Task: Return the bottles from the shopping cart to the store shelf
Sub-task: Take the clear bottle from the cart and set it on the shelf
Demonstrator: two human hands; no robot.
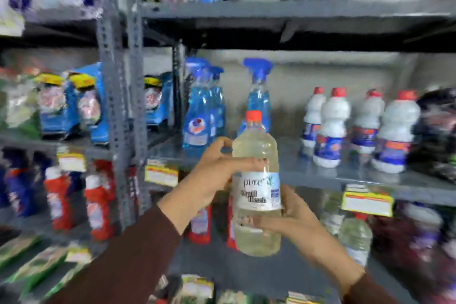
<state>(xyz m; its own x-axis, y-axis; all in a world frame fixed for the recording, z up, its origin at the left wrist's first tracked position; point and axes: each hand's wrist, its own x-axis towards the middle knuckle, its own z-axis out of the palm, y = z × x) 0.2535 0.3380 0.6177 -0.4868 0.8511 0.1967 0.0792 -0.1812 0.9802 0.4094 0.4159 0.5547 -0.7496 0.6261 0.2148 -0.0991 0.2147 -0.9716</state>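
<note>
— Where is the clear plastic bottle (256, 182)?
— Upright before the grey metal shelf (320, 175), red-capped, pale liquid inside. The left hand (214, 180) wraps its shoulder; the right hand (293, 219) clasps its ribbed lower body.

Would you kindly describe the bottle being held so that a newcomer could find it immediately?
Start at the grey metal shelf carrying blue spray bottles and white red-capped bottles. In front of its edge, the left hand and right hand hold one upright bottle. Unlike its neighbours, it is clear, filled with pale yellowish liquid, red-capped, with a white-and-blue label.
</note>
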